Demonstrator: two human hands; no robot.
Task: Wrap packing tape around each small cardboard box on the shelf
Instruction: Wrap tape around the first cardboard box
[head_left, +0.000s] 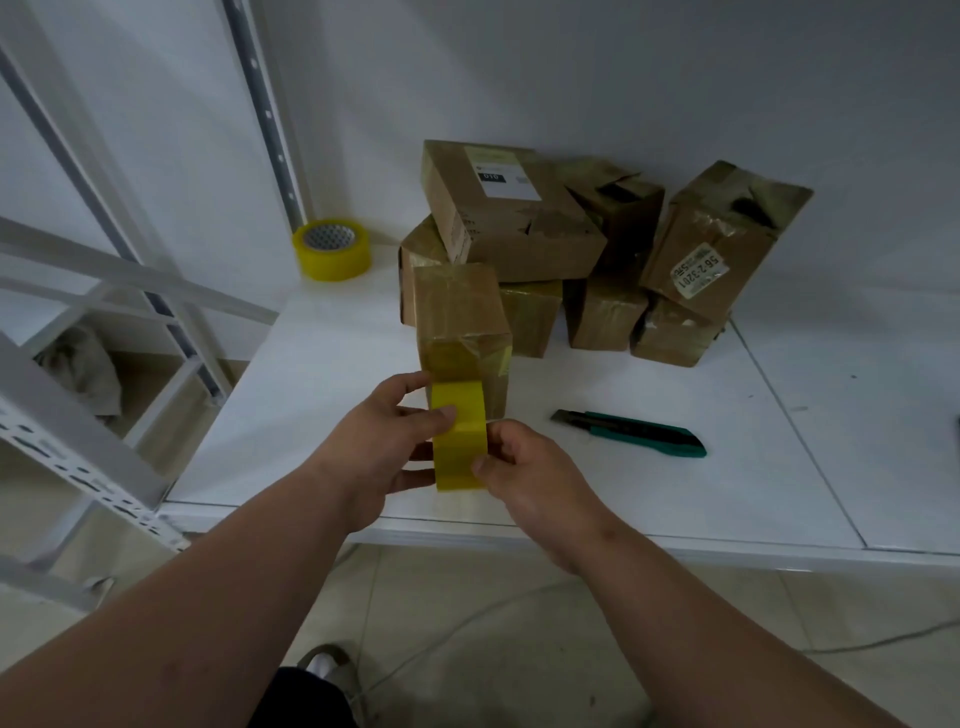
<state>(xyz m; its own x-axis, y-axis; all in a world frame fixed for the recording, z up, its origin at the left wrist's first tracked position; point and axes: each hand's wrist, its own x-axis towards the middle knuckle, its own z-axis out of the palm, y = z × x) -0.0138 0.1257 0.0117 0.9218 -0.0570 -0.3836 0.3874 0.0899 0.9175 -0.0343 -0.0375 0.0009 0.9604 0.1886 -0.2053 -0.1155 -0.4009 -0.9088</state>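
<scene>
White shelf (322, 395): both left hand (387, 449) and right hand (524, 473) grip tape roll (460, 434) at near box (460, 312), partly wrapped; far boxes (597, 249) appear taped.

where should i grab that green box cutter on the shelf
Grip the box cutter by its green handle end at the right, coming from above with fingers across its narrow width. It lies flat with open shelf around it, and its metal tip points left.
</scene>
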